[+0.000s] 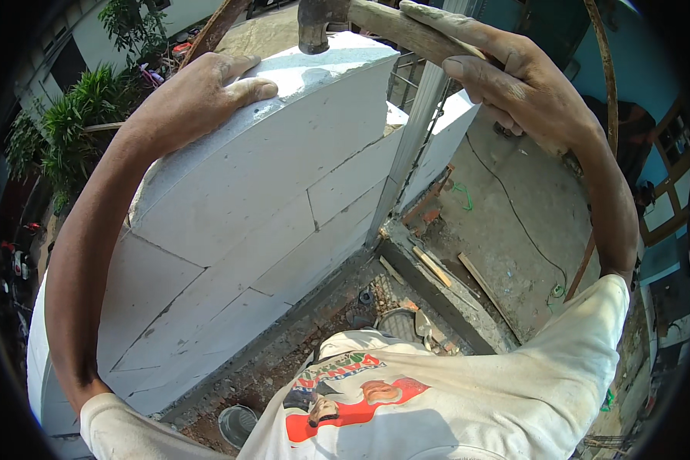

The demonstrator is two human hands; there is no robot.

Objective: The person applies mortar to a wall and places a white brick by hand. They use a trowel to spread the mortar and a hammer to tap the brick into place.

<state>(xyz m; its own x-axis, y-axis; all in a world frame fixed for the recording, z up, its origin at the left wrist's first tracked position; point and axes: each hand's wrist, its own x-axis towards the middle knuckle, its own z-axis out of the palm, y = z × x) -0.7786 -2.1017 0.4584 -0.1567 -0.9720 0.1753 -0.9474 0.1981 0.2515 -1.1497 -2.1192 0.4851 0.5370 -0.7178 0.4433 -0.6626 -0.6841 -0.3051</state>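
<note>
A large white lightweight block (284, 134) forms the top course of a wall of similar blocks. My left hand (195, 96) lies on the block's top edge, thumb and forefinger stretched apart; the other fingers are hidden on the far side. In my right hand (525, 84) is a hammer (395, 31), closed around the wooden handle. Its dark metal head hangs over the block's far top end, and I cannot tell whether it touches.
An upright pale post (420, 115) stands at the wall's far end. Below lie a concrete beam (437, 280), wooden strips (487, 291), a trowel (423, 328) and a bucket (238, 424). A dark cable (514, 211) crosses the floor. Plants (77, 123) grow beyond the wall.
</note>
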